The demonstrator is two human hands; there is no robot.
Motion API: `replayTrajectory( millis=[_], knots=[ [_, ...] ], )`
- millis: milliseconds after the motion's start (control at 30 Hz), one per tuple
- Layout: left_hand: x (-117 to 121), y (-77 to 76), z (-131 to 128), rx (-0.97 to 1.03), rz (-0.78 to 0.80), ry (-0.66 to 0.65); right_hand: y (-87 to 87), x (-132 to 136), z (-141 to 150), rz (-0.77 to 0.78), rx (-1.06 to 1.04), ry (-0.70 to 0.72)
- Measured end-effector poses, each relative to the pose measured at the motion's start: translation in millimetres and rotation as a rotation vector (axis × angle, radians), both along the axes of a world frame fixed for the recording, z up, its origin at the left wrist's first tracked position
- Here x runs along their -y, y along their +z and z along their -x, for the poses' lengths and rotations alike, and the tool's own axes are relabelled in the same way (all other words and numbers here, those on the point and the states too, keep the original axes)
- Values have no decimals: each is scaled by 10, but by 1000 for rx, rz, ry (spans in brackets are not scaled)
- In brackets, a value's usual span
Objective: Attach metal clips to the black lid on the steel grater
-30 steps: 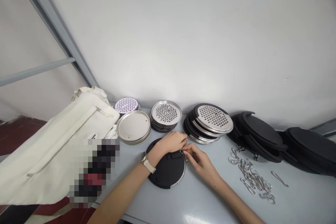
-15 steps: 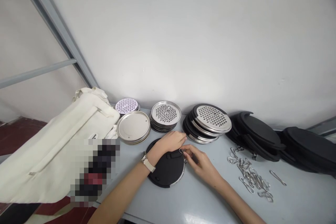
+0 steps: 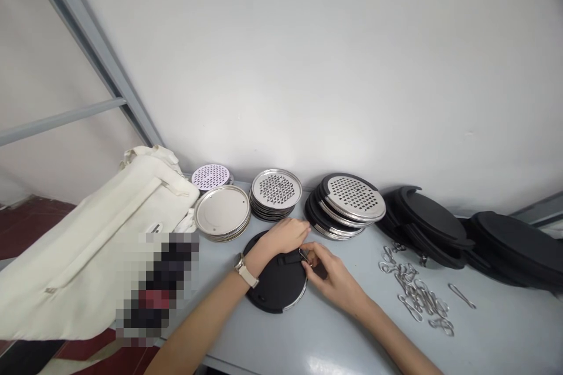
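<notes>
A black round grater holder with a silver rim part at its lower right lies on the grey table. My left hand, with a watch at the wrist, reaches across its far side; the fingers are closed together at the upper right edge, their tips partly hidden. At that same edge my right hand pinches a small metal wire clip between thumb and fingers. The clip sits beside a raised black tab on the holder. Several loose wire clips lie in a pile to the right.
Along the wall stand plain metal discs, stacked grater plates, grater plates in black holders and black holders. A purple perforated plate is behind. A cream bag lies at left, with a blurred patch beside it.
My right hand has shifted slightly and its fingers have turned around the wire clip at the holder's edge. My left hand stays in nearly the same place on the holder.
</notes>
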State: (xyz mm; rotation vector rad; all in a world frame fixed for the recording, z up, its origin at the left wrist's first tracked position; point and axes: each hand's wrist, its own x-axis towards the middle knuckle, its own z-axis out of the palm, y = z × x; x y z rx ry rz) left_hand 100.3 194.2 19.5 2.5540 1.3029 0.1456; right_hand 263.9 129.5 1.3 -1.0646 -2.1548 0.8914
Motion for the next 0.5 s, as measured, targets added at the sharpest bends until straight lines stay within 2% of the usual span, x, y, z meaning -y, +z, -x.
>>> replayTrajectory(
  millis=[500],
  knots=[
    [-16,-13,8,18,7,-11,-59,-16,2,-24,32,-12]
  ],
)
